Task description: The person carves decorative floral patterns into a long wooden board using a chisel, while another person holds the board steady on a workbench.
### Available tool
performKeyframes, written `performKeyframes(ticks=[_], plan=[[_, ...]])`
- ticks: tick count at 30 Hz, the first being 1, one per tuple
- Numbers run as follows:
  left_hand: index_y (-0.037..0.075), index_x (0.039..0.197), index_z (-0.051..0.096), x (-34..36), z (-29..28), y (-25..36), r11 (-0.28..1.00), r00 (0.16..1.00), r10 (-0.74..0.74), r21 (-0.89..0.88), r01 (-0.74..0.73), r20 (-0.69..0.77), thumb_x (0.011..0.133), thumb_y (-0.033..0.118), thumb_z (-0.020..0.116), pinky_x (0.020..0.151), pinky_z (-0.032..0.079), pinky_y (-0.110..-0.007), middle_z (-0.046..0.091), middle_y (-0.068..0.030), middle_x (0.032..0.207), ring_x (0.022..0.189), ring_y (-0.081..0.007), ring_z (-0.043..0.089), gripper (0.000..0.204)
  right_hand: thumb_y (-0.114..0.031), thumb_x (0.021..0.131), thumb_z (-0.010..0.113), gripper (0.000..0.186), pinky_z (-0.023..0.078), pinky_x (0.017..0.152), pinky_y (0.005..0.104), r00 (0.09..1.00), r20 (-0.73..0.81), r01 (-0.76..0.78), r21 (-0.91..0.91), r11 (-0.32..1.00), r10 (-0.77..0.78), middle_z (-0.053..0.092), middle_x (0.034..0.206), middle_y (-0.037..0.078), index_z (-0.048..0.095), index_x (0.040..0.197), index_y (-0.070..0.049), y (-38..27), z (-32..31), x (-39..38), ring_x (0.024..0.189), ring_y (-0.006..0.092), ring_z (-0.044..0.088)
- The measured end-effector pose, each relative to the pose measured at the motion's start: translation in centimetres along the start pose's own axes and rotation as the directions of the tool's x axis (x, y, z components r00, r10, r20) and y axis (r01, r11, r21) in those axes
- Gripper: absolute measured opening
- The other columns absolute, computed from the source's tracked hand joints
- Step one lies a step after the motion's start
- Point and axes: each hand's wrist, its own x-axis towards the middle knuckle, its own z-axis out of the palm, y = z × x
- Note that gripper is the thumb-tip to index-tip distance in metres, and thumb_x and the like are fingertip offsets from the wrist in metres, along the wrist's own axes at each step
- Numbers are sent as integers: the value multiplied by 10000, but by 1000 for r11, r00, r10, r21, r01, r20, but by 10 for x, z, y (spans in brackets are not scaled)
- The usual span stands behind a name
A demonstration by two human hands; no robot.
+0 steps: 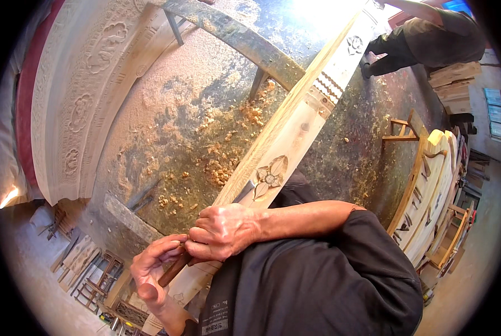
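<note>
A long pale wooden beam [295, 131] runs diagonally beneath my hands, with a carved flower [270, 178] on its face. My right hand [223, 232] is closed in a fist over the beam. From its lower side a brown wooden handle [175, 271] sticks out, and my left hand [154, 269] curls its fingers and thumb around that handle. Beyond my right knuckles, a narrow grey blade-like strip [245, 191] lies along the beam; whether it joins the handle is hidden by my fist.
Wood shavings [219, 157] litter the floor beside a worn bench [239, 42]. A large carved panel [88, 84] stands at left. Several hand tools lie on a workbench [427, 207] at right. Another person [430, 42] stands near the beam's far end.
</note>
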Motion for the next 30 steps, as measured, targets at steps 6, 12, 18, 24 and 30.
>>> performKeyframes(ticks=[6, 12, 18, 24, 30], plan=[[-157, 1262, 735, 2, 14, 5, 998, 995, -62, -25, 61, -74, 832, 1049, 575, 949, 667, -426, 757, -334, 1279, 1078, -328, 803, 1291, -363, 987, 792, 376, 480, 556, 366, 998, 60, 4, -22, 1000, -2, 500, 755, 17, 549, 875, -98, 0, 1, -6, 625, 182, 624], [-159, 1259, 734, 3, 14, 8, 996, 995, -78, 30, 80, -64, 841, 1051, 556, 923, 678, -445, 762, -325, 1255, 1040, -353, 817, 1291, -358, 986, 778, 366, 490, 564, 380, 995, 95, -4, 33, 999, 1, 508, 757, 29, 549, 875, -96, -3, 2, -7, 636, 200, 635], [-157, 1281, 725, 7, 14, 5, 997, 996, -79, -5, 79, -43, 861, 1033, 563, 922, 676, -440, 756, -324, 1281, 1057, -350, 813, 1272, -353, 981, 787, 371, 487, 565, 384, 995, 100, -27, 27, 999, 25, 505, 758, 32, 549, 866, -93, 0, 0, -10, 637, 201, 631], [-137, 1239, 745, 9, 19, 8, 999, 997, -42, 32, 44, -57, 836, 1056, 548, 918, 669, -415, 767, -321, 1257, 1073, -334, 804, 1275, -345, 971, 803, 364, 470, 555, 373, 999, 43, -22, 27, 999, 21, 493, 758, 21, 560, 866, -94, 2, -2, -9, 627, 194, 614], [-104, 1177, 778, 17, 34, 29, 992, 997, 17, 130, -7, -75, 800, 1092, 508, 891, 667, -402, 798, -308, 1152, 1037, -333, 808, 1282, -331, 965, 814, 342, 440, 537, 356, 998, -63, -9, 26, 1000, 11, 465, 758, 4, 576, 885, -97, 2, -9, -4, 607, 170, 581]])
